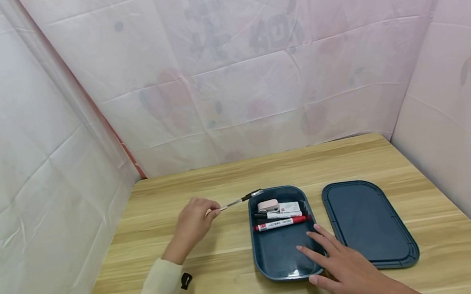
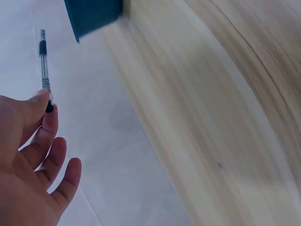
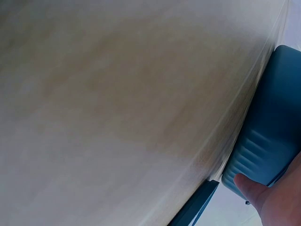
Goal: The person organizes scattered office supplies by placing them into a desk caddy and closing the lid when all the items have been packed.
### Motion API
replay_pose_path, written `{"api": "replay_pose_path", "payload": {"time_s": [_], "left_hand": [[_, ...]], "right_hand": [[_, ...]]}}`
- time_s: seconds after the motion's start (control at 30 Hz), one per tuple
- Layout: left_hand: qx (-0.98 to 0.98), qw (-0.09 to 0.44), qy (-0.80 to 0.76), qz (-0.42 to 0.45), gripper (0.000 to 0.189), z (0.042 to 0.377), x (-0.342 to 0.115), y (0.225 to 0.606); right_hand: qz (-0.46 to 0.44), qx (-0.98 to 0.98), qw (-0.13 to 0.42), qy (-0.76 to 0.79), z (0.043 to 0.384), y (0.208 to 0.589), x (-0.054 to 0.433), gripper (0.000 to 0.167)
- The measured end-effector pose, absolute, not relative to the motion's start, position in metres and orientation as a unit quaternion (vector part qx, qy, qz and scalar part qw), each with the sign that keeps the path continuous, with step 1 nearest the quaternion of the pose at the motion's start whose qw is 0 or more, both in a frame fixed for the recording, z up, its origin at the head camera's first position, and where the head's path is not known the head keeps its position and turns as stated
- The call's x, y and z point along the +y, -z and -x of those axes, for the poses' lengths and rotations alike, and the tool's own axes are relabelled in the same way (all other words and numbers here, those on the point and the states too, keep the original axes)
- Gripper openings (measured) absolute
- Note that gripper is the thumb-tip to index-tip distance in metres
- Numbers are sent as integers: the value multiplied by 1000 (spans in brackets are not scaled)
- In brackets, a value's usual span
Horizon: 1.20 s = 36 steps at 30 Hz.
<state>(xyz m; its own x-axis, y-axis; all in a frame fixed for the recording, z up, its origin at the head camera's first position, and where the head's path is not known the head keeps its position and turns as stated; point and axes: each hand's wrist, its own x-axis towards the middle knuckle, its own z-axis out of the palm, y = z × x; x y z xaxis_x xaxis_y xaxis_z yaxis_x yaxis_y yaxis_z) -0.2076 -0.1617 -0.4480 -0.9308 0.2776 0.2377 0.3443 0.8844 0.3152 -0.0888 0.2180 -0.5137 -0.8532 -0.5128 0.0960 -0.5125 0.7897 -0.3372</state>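
Note:
My left hand (image 1: 194, 222) pinches one end of a clear pen (image 1: 235, 202) with a dark cap between thumb and index finger. The capped end reaches over the far left rim of an uncovered dark blue box (image 1: 277, 258). In the left wrist view the pen (image 2: 44, 68) points away from the fingertips. Inside the box lie a red-capped marker (image 1: 282, 223), a black-capped marker (image 1: 283, 214), a small pink stapler-like item (image 1: 268, 205) and a small white packet (image 1: 289, 207). My right hand (image 1: 345, 266) spreads its fingers over the box's near right rim, its thumb against the wall in the right wrist view.
A flat dark blue lid (image 1: 366, 224) lies to the right of the box on the wooden table (image 1: 220, 268). A small black object (image 1: 186, 280) is beside the left sleeve. Pale printed cloth (image 1: 228, 93) hangs behind and along both sides.

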Motion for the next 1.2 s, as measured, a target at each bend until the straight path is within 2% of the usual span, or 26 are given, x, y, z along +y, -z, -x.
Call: {"api": "replay_pose_path", "payload": {"time_s": [0.4,0.6,0.87,1.2], "left_hand": [[-952,96,137,255,12,192,-123,451],[-950,94,127,271,12,187,-111,460],[-936,134,96,309,8,184,-99,469],[-935,118,71,326,12,186,-80,472]], "right_hand": [[272,945,-10,179,87,514,219,59],[274,945,-7,180,88,513,219,59],[277,945,-4,174,89,511,219,60],[280,945,-6,171,88,512,218,60]]}}
